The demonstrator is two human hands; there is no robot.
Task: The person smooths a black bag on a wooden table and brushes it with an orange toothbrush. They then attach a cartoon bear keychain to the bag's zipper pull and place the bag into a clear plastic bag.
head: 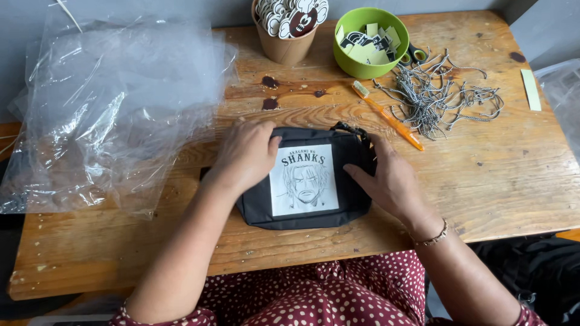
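While hands flatten pouch point(302, 181), green bowl point(370, 66) holds tags, cup point(284, 48) stickers

I brought both bare forearms in from below, laid my left hand point(244, 157) palm down with fingers loosely spread and thumb pointing inward, and set my right hand point(389, 178) opposite it, palm down, fingers extended, a bracelet at that wrist.

The pouch point(302, 181) is black with a white panel bearing a black line drawing. Behind the pouch: a green bowl point(370, 43), a tan cup point(285, 45), an orange toothbrush point(389, 118). The worktop point(495, 175) is brown wood. The sleeves point(314, 296) are maroon with white dots.
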